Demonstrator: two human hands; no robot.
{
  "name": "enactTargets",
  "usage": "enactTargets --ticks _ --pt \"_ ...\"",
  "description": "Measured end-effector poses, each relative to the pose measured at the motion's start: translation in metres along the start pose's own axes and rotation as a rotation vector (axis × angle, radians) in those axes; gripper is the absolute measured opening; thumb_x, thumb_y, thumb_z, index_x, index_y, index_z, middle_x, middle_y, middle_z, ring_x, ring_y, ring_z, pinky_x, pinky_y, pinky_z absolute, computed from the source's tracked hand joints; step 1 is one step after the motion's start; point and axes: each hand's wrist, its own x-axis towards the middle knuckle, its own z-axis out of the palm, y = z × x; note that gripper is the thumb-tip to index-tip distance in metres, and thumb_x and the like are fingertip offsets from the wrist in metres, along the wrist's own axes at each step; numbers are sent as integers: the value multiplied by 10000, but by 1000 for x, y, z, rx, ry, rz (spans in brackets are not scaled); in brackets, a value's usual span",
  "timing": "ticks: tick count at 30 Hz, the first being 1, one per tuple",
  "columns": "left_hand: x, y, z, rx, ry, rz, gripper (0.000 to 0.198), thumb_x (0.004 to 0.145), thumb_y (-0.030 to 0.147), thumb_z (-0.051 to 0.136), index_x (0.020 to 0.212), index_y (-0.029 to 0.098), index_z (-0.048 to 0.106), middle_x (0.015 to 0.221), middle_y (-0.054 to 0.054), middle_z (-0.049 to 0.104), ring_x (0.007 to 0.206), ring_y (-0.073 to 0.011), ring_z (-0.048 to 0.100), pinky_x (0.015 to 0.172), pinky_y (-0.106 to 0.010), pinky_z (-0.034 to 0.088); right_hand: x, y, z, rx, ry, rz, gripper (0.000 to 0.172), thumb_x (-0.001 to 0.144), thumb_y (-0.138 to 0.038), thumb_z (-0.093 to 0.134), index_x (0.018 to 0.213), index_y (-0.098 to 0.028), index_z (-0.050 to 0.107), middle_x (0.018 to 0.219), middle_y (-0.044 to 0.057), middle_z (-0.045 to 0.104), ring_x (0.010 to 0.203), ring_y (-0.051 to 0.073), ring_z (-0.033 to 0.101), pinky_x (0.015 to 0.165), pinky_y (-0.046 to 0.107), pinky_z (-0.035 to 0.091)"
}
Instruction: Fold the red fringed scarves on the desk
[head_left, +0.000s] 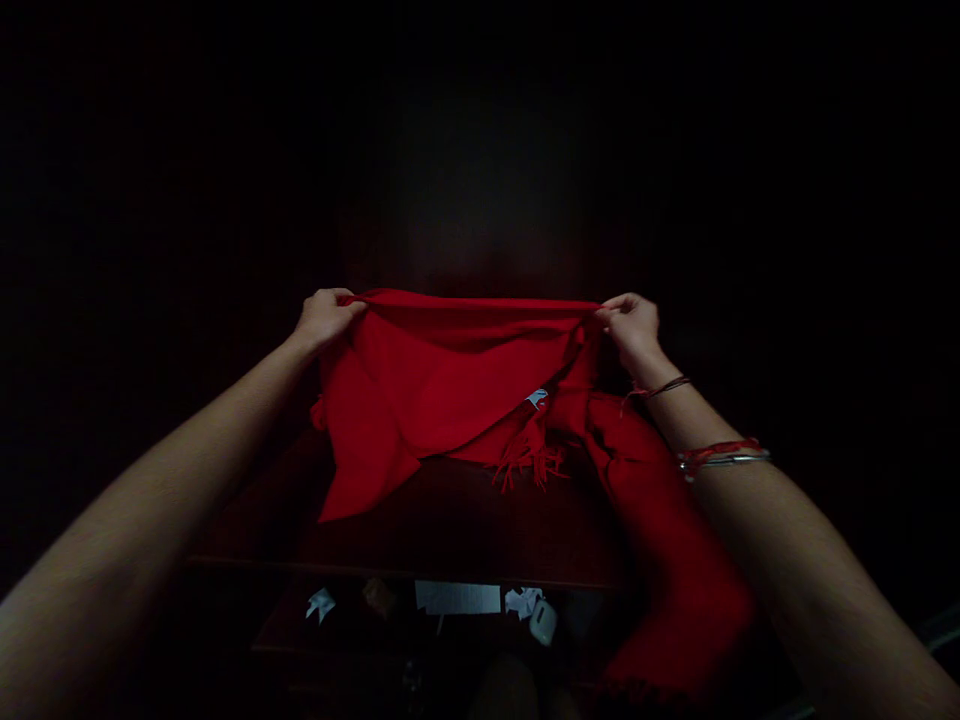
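Note:
A red fringed scarf (450,375) is stretched between my two hands, its upper edge nearly straight. At the left end, my left hand (330,315) pinches that edge between thumb and fingers. My right hand (631,325) grips the other end, with bracelets on the wrist and forearm. Below the held edge the cloth hangs in loose folds, and a small pale label shows near the fringe. A long part of the scarf trails down on the right, beside my right forearm, blurred at its lower end.
A dark wooden table (480,520) lies under the scarf. Beneath its front edge, a lower shelf or drawer holds crumpled white paper (321,604), a printed paper sheet (457,598) and a small white case (543,622). The surroundings are too dark to make out.

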Motion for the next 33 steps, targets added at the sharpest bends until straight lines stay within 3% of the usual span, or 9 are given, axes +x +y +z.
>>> enactTargets --ticks 2,7,10,13,19,26,28,31,33 --pt "-6 -7 7 87 -81 71 289 681 320 423 863 171 592 789 -46 604 709 -175 540 602 -230 391 4 -5 -20 -194 49 -104 191 666 -211 448 825 -127 510 764 46 546 656 113 477 602 236 371" --pt "-22 -20 20 379 -217 71 268 648 208 431 870 197 581 856 -75 596 746 -215 549 574 -254 400 -19 3 -37 -794 -248 -362 168 722 -170 403 820 -135 535 794 93 549 682 163 498 572 251 351" --pt "-20 -22 12 457 -111 63 295 643 184 433 908 189 562 919 -100 569 779 -236 540 575 -273 408 -14 1 -51 -869 -102 -441 225 759 -171 348 884 -129 531 875 118 520 771 187 481 593 256 335" --pt "-18 -28 5 431 6 29 323 648 153 416 944 174 544 924 -102 564 794 -225 534 598 -272 410 -3 5 -63 -821 55 -377 260 768 -203 336 933 -141 527 929 123 502 769 181 468 592 256 326" --pt "-33 -54 11 375 -325 -28 290 649 150 414 892 174 571 833 -70 595 713 -183 550 567 -234 400 -3 54 -54 -679 43 -99 253 714 -169 377 861 -115 576 848 114 550 709 179 503 586 262 356" --pt "-3 -61 -41 482 53 -60 341 693 149 382 1009 168 508 914 -86 568 786 -199 518 613 -263 400 20 19 -84 -483 393 -349 310 758 -110 297 958 -130 532 943 114 547 873 184 477 781 315 342" --pt "-6 -68 -44 509 73 -76 308 694 166 411 983 168 515 871 -79 562 783 -218 513 613 -299 400 15 20 -85 -542 283 -391 298 758 -113 315 957 -134 535 956 119 540 898 201 469 781 320 340" --pt "-29 -82 -24 382 -174 -169 104 594 197 561 682 142 571 609 -36 523 742 -278 519 613 -405 380 -9 45 -63 -704 -156 -279 239 684 -80 405 837 -115 585 872 111 570 798 195 517 685 277 378" --pt "-48 -84 -4 198 -288 -164 161 490 213 647 480 133 507 443 4 446 679 -279 528 611 -433 365 -25 59 -42 -661 -291 -200 236 653 -65 430 815 -120 592 849 92 583 776 172 526 670 247 380"
